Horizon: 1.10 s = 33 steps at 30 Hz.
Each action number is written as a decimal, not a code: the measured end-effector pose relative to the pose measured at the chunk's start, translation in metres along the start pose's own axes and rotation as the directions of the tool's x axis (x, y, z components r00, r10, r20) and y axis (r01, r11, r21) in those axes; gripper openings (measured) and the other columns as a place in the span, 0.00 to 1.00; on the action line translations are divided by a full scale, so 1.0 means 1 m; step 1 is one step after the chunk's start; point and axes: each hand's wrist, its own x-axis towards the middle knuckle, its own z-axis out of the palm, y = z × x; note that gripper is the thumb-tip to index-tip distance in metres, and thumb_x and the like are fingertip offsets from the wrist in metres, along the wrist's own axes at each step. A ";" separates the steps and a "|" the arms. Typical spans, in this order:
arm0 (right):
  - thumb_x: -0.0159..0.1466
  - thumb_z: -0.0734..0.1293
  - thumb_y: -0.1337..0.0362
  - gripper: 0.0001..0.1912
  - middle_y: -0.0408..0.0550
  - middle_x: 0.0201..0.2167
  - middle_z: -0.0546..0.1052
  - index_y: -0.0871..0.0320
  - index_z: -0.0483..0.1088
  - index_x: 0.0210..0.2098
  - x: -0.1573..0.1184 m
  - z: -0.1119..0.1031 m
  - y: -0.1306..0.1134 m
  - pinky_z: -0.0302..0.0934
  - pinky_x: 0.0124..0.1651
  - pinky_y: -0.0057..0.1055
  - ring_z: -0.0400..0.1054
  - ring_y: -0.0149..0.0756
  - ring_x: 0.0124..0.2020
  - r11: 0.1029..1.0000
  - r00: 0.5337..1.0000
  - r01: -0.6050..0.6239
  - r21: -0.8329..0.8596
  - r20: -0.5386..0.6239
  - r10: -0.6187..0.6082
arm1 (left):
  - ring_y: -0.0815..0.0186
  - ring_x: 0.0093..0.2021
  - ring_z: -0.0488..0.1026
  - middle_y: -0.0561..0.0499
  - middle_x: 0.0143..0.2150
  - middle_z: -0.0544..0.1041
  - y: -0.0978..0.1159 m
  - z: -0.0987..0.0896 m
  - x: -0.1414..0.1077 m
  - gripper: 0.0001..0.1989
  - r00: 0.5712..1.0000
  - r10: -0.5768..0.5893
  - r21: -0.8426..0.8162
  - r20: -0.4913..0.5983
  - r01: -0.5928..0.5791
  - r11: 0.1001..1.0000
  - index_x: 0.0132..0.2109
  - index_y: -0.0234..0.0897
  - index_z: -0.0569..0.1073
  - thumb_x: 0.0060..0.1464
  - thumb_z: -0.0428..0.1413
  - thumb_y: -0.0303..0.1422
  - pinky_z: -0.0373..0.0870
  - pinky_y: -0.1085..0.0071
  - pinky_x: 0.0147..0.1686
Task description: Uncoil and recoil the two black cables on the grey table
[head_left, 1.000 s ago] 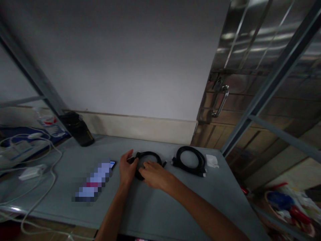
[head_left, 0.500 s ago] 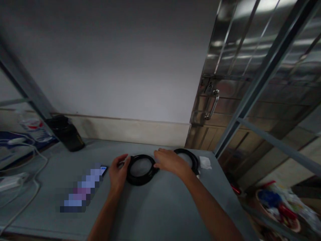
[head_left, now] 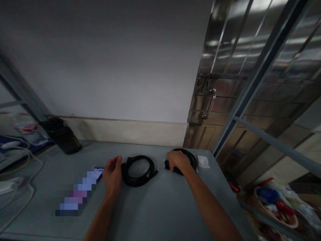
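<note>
Two coils of black cable lie on the grey tabletop (head_left: 150,207). The left cable coil (head_left: 137,185) rests flat, with a connector end sticking out on its right. Just left of this coil is my left hand (head_left: 112,175), fingers curved and thumb apart, holding nothing. My right hand (head_left: 178,160) reaches over the left side of the right cable coil (head_left: 193,160), its fingers closed on the cable near a plug end. Part of that coil is hidden under the hand. A white crumpled tissue (head_left: 203,162) lies right of it.
A phone with a blurred screen (head_left: 80,190) lies left of my left hand. Farther left are a black cup (head_left: 62,135), a plastic bottle (head_left: 31,132) and white cords (head_left: 32,182). Grey metal posts (head_left: 247,90) frame the table. A basin of items (head_left: 276,209) stands lower right.
My right hand has left the left coil and moved right onto the right coil. My left hand has drawn slightly left, away from the left coil.
</note>
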 end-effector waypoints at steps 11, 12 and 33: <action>0.77 0.74 0.59 0.12 0.54 0.53 0.85 0.61 0.80 0.53 -0.026 -0.025 0.039 0.76 0.61 0.47 0.81 0.45 0.54 0.999 0.997 0.007 0.041 -0.076 -0.004 | 0.50 0.51 0.81 0.45 0.45 0.85 -0.001 0.002 -0.001 0.28 1.000 -0.007 -0.019 0.010 0.008 1.000 0.47 0.40 0.83 0.55 0.68 0.60 0.77 0.51 0.59; 0.78 0.73 0.59 0.13 0.55 0.55 0.84 0.61 0.79 0.57 -0.026 -0.027 0.044 0.76 0.62 0.48 0.81 0.45 0.56 0.998 0.992 0.007 0.060 -0.122 0.001 | 0.51 0.51 0.81 0.45 0.46 0.85 0.000 0.002 -0.001 0.28 1.000 -0.008 -0.019 0.012 0.008 1.000 0.47 0.40 0.83 0.55 0.68 0.59 0.77 0.52 0.59; 0.80 0.56 0.54 0.10 0.52 0.44 0.78 0.52 0.60 0.52 -0.056 -0.077 0.060 0.66 0.48 0.38 0.77 0.46 0.45 0.816 0.450 0.449 0.364 -0.881 0.146 | 0.56 0.43 0.79 0.50 0.40 0.82 0.010 0.004 -0.007 0.26 0.997 0.030 -0.059 0.073 -0.026 0.998 0.45 0.42 0.81 0.55 0.69 0.59 0.76 0.59 0.50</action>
